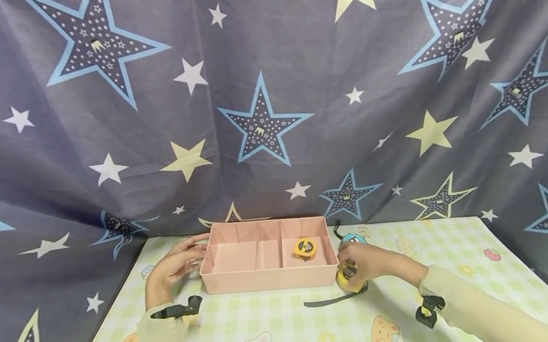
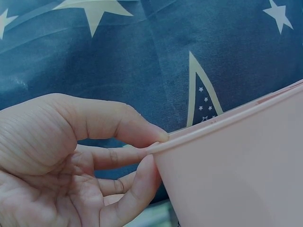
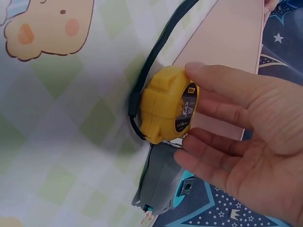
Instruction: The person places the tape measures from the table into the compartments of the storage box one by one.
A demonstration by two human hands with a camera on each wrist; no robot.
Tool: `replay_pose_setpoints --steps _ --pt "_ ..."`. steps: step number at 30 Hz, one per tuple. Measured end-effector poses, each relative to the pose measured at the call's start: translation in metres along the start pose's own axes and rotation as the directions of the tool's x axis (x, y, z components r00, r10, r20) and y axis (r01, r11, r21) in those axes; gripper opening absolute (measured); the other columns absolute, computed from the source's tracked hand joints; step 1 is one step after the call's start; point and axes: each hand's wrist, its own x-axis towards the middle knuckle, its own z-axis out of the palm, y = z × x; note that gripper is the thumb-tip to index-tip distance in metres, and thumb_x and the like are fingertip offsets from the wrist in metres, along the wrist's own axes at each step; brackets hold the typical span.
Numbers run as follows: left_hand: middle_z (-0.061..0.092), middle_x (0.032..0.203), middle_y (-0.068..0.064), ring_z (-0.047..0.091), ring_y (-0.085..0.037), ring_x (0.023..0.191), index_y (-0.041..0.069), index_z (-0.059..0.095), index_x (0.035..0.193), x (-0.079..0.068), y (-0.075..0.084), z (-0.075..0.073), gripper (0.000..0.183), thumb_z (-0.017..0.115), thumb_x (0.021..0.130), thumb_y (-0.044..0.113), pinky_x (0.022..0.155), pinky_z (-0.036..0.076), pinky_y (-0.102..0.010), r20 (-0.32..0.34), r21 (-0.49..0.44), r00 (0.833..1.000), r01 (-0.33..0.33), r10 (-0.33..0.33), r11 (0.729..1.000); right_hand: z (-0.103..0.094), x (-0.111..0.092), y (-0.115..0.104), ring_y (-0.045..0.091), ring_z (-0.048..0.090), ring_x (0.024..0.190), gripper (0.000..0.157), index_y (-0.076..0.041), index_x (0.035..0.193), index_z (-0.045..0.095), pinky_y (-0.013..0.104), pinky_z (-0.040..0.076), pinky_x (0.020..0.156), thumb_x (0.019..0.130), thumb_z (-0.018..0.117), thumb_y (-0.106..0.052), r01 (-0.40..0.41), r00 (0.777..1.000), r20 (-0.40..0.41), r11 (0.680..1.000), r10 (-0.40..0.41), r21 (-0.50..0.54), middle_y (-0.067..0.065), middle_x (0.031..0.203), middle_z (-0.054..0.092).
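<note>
Right wrist view: right hand (image 3: 253, 125) clamped on yellow tape measure (image 3: 163, 104), held just beside the right end of pink tray (image 1: 269, 280). Left hand (image 1: 171, 265) pinches the tray's left rim. Teal-and-grey tape measure (image 1: 354, 238) sits nearer the counter's (image 1: 266, 317) back edge.

Head camera faces forward and down, well back from the pink box (image 1: 270, 279). Left wrist camera (image 1: 194, 305) faces its rim (image 2: 227, 117) closely, right wrist camera (image 1: 426, 317) a yellow tape measure (image 3: 161, 104); all 3 share the box
</note>
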Motion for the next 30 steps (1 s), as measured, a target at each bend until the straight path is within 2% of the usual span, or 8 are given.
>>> replay_pose_setpoints --steps 3,9,11,17,22,26,30 --pt "0.065 0.133 0.001 0.068 -0.016 0.116 -0.004 0.016 0.160 -0.001 0.000 -0.003 0.070 0.055 0.102 0.003 0.093 0.058 -0.029 0.014 -0.015 1.000 -0.005 0.006 1.000 0.000 0.000 -0.003 0.013 0.050 0.081 0.028 -0.008 0.096 0.073 0.022 0.045 0.066 0.073 0.088 -0.015 -0.017 1.000 -0.015 0.999 0.016 -0.034 0.004 0.090 0.061" --pt "0.066 0.130 0.002 0.069 -0.014 0.113 -0.004 0.018 0.160 -0.002 0.002 -0.004 0.070 0.056 0.102 0.002 0.092 0.058 -0.028 -0.007 -0.030 1.000 0.003 -0.003 1.000 0.005 0.001 -0.008 0.015 0.058 0.093 0.039 -0.009 0.106 0.075 0.032 0.055 0.083 0.071 0.089 -0.020 -0.029 0.999 -0.048 0.994 0.024 -0.109 0.001 0.102 0.064" --pt "0.066 0.129 0.002 0.069 -0.014 0.113 -0.005 0.016 0.160 -0.002 0.003 -0.002 0.071 0.056 0.101 0.002 0.092 0.058 -0.028 -0.004 -0.024 1.000 0.004 -0.004 1.000 0.007 0.001 -0.008 0.014 0.057 0.092 0.038 -0.011 0.106 0.076 0.032 0.055 0.083 0.071 0.088 -0.019 -0.028 0.998 -0.052 0.992 0.021 -0.123 0.000 0.100 0.064" --pt "0.065 0.130 0.004 0.069 -0.013 0.114 -0.005 0.012 0.160 0.000 0.002 0.000 0.072 0.054 0.102 0.002 0.092 0.058 -0.028 0.011 -0.017 1.000 0.020 -0.020 1.000 0.010 -0.002 -0.004 0.010 0.053 0.087 0.030 -0.014 0.096 0.073 0.024 0.053 0.077 0.068 0.086 -0.012 -0.017 0.999 -0.033 0.995 0.013 -0.096 -0.002 0.095 0.060" --pt "0.064 0.132 0.001 0.069 -0.014 0.113 -0.005 0.014 0.160 0.000 0.001 0.001 0.072 0.055 0.102 0.002 0.091 0.058 -0.028 0.000 -0.019 1.000 0.021 -0.021 1.000 0.009 -0.004 -0.003 0.012 0.056 0.089 0.034 -0.012 0.099 0.074 0.024 0.053 0.079 0.067 0.087 -0.011 -0.003 1.000 -0.023 0.995 0.001 -0.100 -0.002 0.096 0.063" --pt "0.065 0.130 0.003 0.069 -0.013 0.113 -0.005 0.015 0.160 0.000 0.001 0.001 0.072 0.056 0.101 0.003 0.090 0.058 -0.027 -0.014 -0.023 1.000 0.026 -0.027 0.999 0.008 -0.005 -0.003 0.014 0.059 0.088 0.033 -0.010 0.097 0.074 0.024 0.053 0.077 0.067 0.087 -0.010 0.002 1.000 -0.013 0.996 -0.003 -0.088 -0.001 0.096 0.067" --pt "0.066 0.128 0.005 0.069 -0.013 0.112 -0.004 0.016 0.160 -0.001 0.000 0.000 0.071 0.055 0.102 0.002 0.090 0.059 -0.027 -0.005 -0.034 1.000 0.018 -0.018 0.999 0.007 -0.005 -0.004 0.017 0.063 0.091 0.033 -0.011 0.098 0.075 0.026 0.054 0.081 0.068 0.088 -0.009 0.003 1.000 -0.005 0.997 -0.003 -0.082 -0.001 0.099 0.069"
